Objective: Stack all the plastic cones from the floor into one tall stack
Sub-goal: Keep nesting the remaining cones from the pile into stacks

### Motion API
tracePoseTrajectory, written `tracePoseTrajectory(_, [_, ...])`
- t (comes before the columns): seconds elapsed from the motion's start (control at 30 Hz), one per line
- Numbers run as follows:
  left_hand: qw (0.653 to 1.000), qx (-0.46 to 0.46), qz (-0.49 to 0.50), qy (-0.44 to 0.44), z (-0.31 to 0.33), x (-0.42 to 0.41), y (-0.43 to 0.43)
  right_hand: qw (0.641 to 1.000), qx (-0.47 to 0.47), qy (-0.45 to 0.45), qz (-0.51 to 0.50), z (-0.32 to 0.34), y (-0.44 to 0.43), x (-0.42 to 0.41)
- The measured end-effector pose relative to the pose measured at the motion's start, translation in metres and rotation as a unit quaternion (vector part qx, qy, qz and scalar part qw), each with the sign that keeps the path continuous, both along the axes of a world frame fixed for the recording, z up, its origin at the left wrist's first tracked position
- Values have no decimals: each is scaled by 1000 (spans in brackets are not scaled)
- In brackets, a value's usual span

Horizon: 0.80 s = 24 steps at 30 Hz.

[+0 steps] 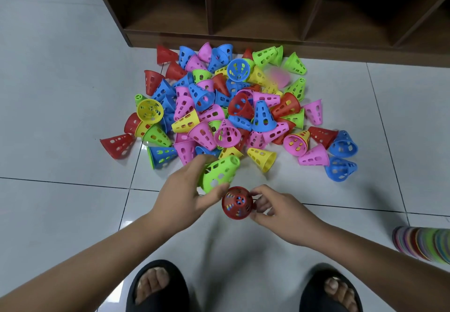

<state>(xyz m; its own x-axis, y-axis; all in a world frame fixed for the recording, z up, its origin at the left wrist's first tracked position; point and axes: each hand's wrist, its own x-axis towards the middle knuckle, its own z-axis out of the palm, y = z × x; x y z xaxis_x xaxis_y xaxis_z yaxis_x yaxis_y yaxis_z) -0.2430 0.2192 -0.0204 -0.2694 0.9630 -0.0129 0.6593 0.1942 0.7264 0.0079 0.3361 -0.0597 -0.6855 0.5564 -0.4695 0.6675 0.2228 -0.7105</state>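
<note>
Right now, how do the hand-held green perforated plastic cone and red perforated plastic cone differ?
The green plastic cone, gripped by the left hand, lies side-on; the red plastic cone, held by the right hand, points its narrow top at the camera. Other colours show through the red one's holes, none through the green one's. Both share shape.

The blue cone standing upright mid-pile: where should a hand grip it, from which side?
Probably pinch the blue cone by its narrow top, from above: it stands tip-up with that end exposed, while a red cone and a pink cone crowd its base.
</note>
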Motion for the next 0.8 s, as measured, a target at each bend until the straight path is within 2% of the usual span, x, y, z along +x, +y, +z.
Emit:
tracePoseTrajectory(0.1, [999,2,-20,-33,7,20,-1,1000,-6,-4,-17,-3,8,2])
tracePoseTrajectory(0.17, [998,-8,-48,-43,5,29,-2,999,27,4,-34,-10,15,5])
tracePoseTrajectory(0.27, [993,-35,-104,-35,-6,36,-5,988,149,13,-34,-18,32,7])
tracePoseTrajectory(0.4, [988,-78,-131,-32,-25,37,-12,955,297,9,9,-15,56,2])
tracePoseTrajectory(0.6, [988,-84,-124,-25,-40,33,-16,942,299,-91,121,-31,82,-11])
tracePoseTrajectory(0.8, [985,-81,-146,-35,-45,26,-14,932,322,-129,111,-38,79,-8])
